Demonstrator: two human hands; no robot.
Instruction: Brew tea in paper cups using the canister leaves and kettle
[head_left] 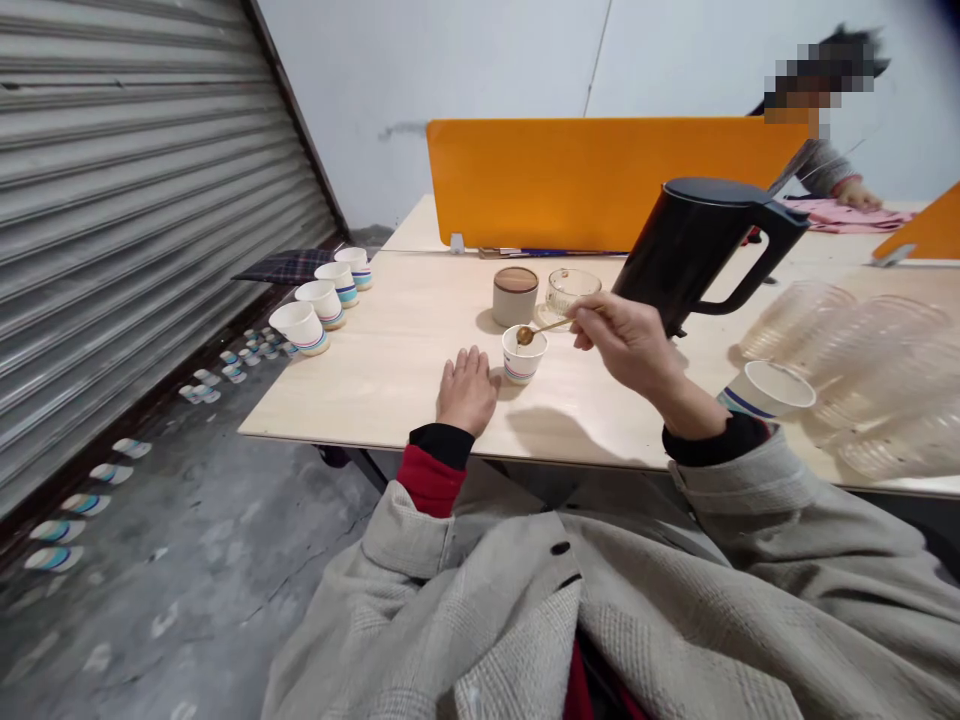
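Note:
My right hand (pixel 626 345) is closed around the thin handle of a gold-coloured spoon (pixel 526 336). The spoon's bowl is over the mouth of a white paper cup (pixel 523 366) with coloured stripes. My left hand (pixel 469 390) lies flat on the table just left of that cup, fingers stretched out. Behind the cup stand a grey canister (pixel 515 298) with a wooden lid and a ribbed glass bowl (pixel 573 290). A black kettle (pixel 679 245) stands behind my right hand. What the cup holds cannot be made out.
Striped paper cups (pixel 300 328) line the table's left edge; several more stand on the floor. At right are a tilted paper cup (pixel 772 388) and clear plastic cups (pixel 885 360). An orange divider (pixel 615 185) crosses the back, with another person's hand (pixel 859 194) beyond it on pink cloth.

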